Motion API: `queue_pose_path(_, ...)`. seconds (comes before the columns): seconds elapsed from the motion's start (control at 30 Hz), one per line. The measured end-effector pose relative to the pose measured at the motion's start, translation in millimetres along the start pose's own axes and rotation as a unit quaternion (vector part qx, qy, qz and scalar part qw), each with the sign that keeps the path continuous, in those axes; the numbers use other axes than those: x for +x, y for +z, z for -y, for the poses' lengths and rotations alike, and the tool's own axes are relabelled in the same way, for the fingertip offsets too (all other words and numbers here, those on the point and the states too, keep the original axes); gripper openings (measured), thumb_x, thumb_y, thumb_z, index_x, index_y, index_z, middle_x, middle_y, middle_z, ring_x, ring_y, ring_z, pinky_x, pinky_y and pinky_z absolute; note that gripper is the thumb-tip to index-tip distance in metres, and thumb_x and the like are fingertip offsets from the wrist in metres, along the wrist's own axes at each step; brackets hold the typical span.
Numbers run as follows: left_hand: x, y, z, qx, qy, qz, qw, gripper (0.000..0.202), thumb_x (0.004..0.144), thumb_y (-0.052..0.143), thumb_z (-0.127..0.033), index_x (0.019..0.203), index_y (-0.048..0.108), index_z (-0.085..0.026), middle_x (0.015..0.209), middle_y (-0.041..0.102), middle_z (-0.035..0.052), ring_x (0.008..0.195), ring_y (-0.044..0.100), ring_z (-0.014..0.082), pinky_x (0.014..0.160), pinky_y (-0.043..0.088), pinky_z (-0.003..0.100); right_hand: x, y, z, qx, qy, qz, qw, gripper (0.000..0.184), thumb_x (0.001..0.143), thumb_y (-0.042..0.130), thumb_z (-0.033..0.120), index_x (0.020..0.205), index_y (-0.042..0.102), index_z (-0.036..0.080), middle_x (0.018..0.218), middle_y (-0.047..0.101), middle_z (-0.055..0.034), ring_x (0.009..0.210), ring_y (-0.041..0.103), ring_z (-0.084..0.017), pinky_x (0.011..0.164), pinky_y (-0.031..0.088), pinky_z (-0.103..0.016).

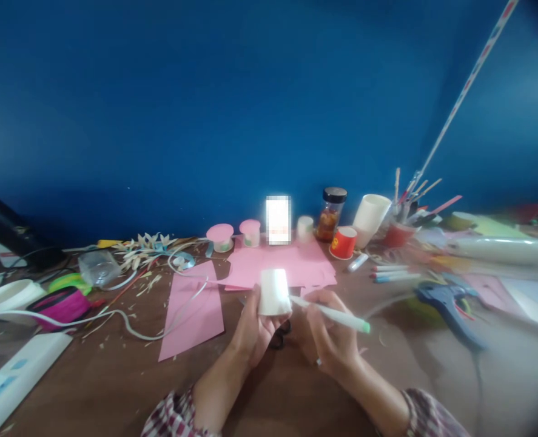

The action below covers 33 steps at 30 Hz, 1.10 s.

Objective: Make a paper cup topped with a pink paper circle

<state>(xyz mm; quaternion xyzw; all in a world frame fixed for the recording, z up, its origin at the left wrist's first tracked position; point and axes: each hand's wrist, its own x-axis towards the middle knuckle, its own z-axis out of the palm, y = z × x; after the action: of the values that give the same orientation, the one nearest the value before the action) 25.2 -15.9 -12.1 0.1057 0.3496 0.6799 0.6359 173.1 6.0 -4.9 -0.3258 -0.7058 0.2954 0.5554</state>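
Note:
My left hand (253,331) is closed around a small white paper cup (274,292), held upside down above the brown table. My right hand (330,334) grips a white marker with a green end (336,314), its tip touching the cup's side. A ring shows on a right finger. Something dark (280,337) lies on the table just under my hands; I cannot make out what it is. Pink paper sheets (191,309) lie in front of and to the left of the cup.
A blue glue gun (448,303) lies at right with markers (393,272) behind it. Pink-lidded cups (220,237), a jar (331,213), a red cup (342,242) and a white cup (369,218) line the blue wall. Ribbon spools (62,303) and white ribbon (114,315) clutter the left.

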Motion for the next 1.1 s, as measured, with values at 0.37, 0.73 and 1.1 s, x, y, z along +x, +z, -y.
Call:
queue_pose_path(0.37,0.4,1.8,3.5,0.029,0.018,0.000,0.999,0.049,0.085,0.060,-0.052,0.115,0.061,-0.013,0.103,0.071,0.0138,0.098,0.067,0.0265,0.088,0.052,0.040,6.9,1.0,8.7,-0.091,-0.085,0.037,0.992,0.006,0.087,0.056,0.020,0.084,0.061,0.020,0.069,0.064,-0.0012,0.059,0.059,-0.015,0.061,0.051,-0.028)
queue_pose_path(0.73,2.3,0.0,4.6,0.035,0.015,-0.001,0.999,0.050,0.084,0.060,-0.054,0.110,0.061,-0.012,0.103,0.071,0.0151,0.097,0.067,0.0275,0.088,0.052,0.041,2.6,-1.4,2.9,-0.077,-0.074,0.034,0.994,0.007,0.092,0.052,0.021,0.091,0.060,0.021,0.077,0.063,-0.0028,0.068,0.061,-0.017,0.066,0.050,-0.029)
queue_pose_path(1.1,0.0,1.4,0.8,0.052,0.021,-0.009,0.998,0.049,0.086,0.057,-0.054,0.109,0.063,-0.011,0.096,0.070,0.0122,0.085,0.066,0.0229,0.080,0.054,0.038,7.0,2.5,8.6,0.006,-0.043,-0.010,0.999,0.013,0.095,0.046,0.016,0.095,0.058,0.020,0.069,0.060,-0.0005,0.058,0.059,-0.015,0.058,0.050,-0.026)
